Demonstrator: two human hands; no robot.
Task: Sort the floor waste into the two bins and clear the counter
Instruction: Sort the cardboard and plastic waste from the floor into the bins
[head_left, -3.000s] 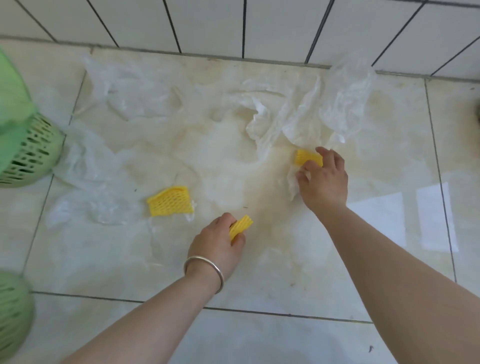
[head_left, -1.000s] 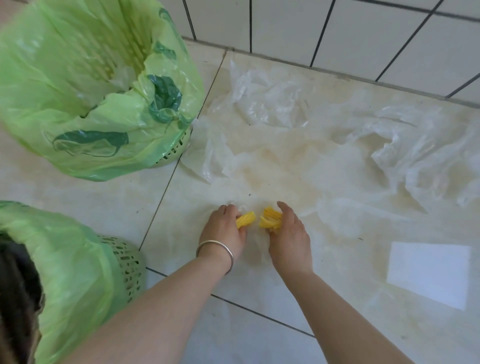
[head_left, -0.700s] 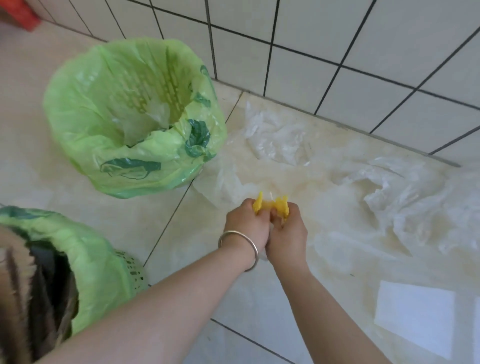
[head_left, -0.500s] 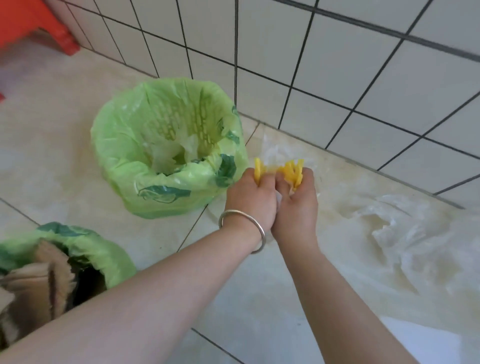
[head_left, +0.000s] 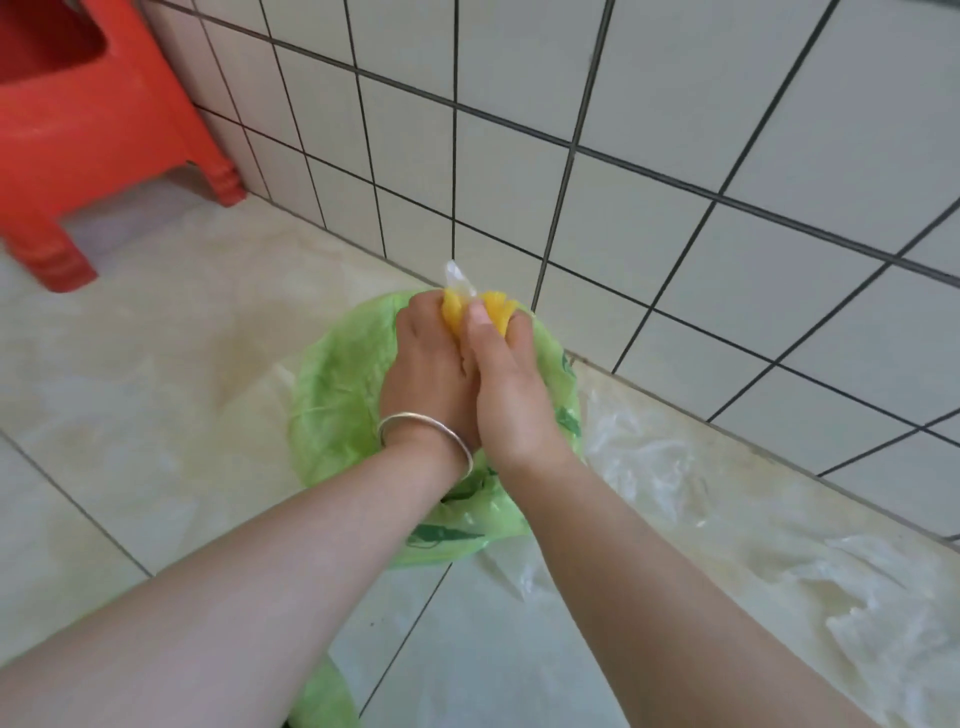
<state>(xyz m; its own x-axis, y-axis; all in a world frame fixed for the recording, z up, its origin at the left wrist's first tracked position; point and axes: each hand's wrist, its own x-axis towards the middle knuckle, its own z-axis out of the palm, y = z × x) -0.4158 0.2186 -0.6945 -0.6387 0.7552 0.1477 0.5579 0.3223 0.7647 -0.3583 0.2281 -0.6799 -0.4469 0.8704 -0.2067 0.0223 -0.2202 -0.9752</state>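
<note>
Head view: both hands, left (head_left: 426, 374) and right (head_left: 506, 384), pressed together, pinch yellow foam net pieces (head_left: 496, 312), maybe plastic too, above the green-bagged round bin (head_left: 332, 395) beside the tiled wall (head_left: 675, 130).

Both hands, the left hand (head_left: 426, 374) and right hand (head_left: 511, 395), now hover pressed together above the green-lined waste bin (head_left: 332, 395), lifted from the floor, their fingers (head_left: 480, 317) clutching the gathered yellow foam net pieces (head_left: 496, 312) with a scrap of clear plastic film (head_left: 457, 275).
</note>
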